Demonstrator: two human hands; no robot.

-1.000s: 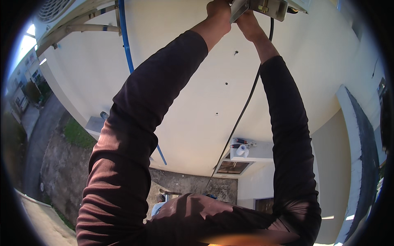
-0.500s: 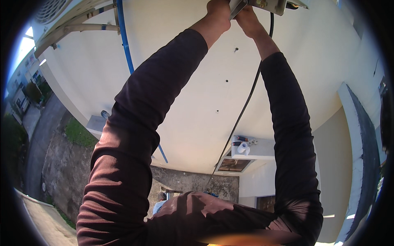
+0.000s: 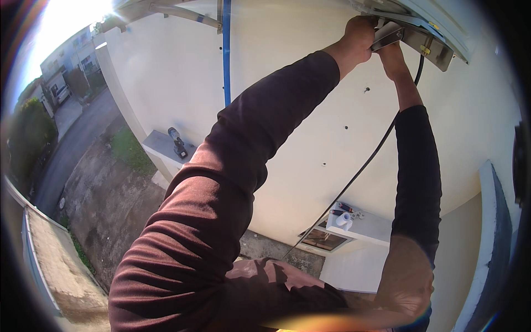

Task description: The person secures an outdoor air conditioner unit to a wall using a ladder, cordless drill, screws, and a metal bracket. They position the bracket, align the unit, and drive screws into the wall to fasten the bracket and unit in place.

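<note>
A cream wall (image 3: 298, 182) (sun (image 3: 94, 10) glaring upper left) stands near grass (image 3: 131, 149) and road (image 3: 72, 160).

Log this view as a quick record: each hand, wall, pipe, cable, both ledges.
Left hand: raised at the metal bracket; grip unclear
Right hand: partly hidden behind the bracket; fingers not visible
Wall: pale, with small dark spots
Blue pipe: against the wall
Black cable: passes behind the right forearm
Left ledge: drill-like tool
Right ledge: white roll, dark-handled tools

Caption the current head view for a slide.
Left hand and right hand at a metal bracket high against a pale wall, black cable hanging below.
</note>
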